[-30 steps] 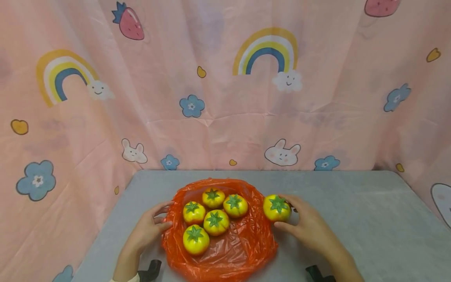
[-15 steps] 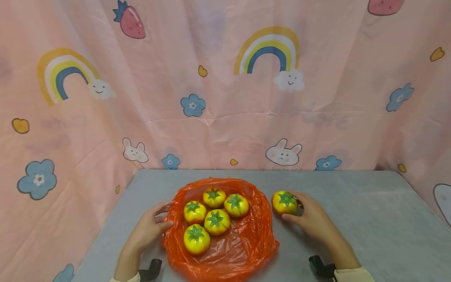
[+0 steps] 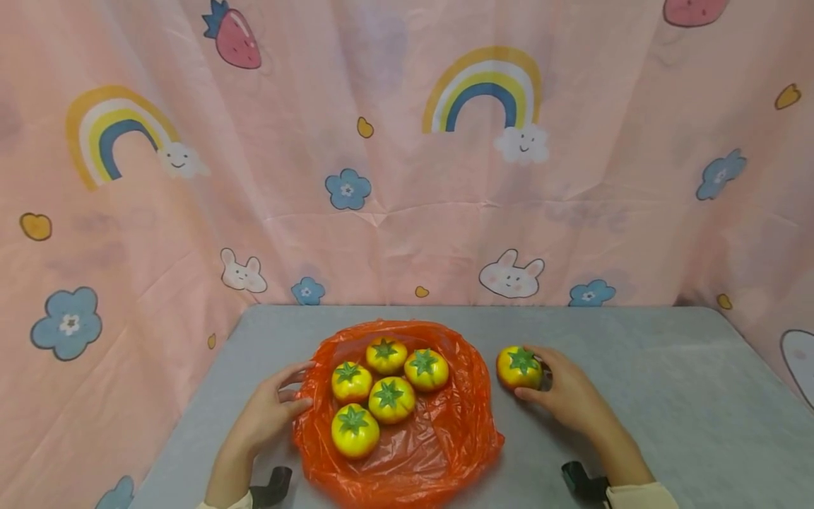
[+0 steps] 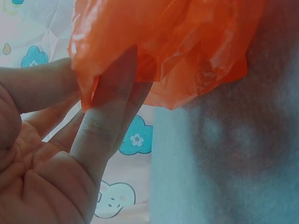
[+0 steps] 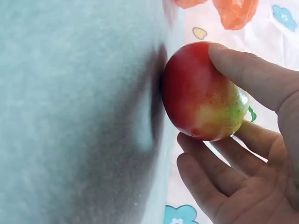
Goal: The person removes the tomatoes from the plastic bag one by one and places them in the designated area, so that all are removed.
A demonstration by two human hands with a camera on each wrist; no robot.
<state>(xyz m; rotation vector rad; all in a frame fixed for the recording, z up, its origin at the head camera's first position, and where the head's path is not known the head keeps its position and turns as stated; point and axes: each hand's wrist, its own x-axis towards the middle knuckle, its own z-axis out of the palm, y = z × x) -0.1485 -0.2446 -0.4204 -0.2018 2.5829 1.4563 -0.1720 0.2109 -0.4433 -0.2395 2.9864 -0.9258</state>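
Observation:
My right hand grips a glossy round fruit with a green star-shaped calyx, like an artificial persimmon. In the right wrist view the persimmon shows a red underside at the table surface, the thumb across it and fingers on the opposite side. A red-orange plastic bag lies spread open to its left. Several similar persimmons rest inside it. At the bag's left edge, my left hand holds the thin film; in the left wrist view the bag lies between thumb and fingers.
A grey tabletop extends to the right of the bag. Behind and beside it hangs a pink patterned curtain. A dark wrist mount sits under the right wrist, another below the left.
My right hand has carried the persimmon rightward, away from the bag's right rim, onto the table. The left hand and the fruits in the bag have kept their places.

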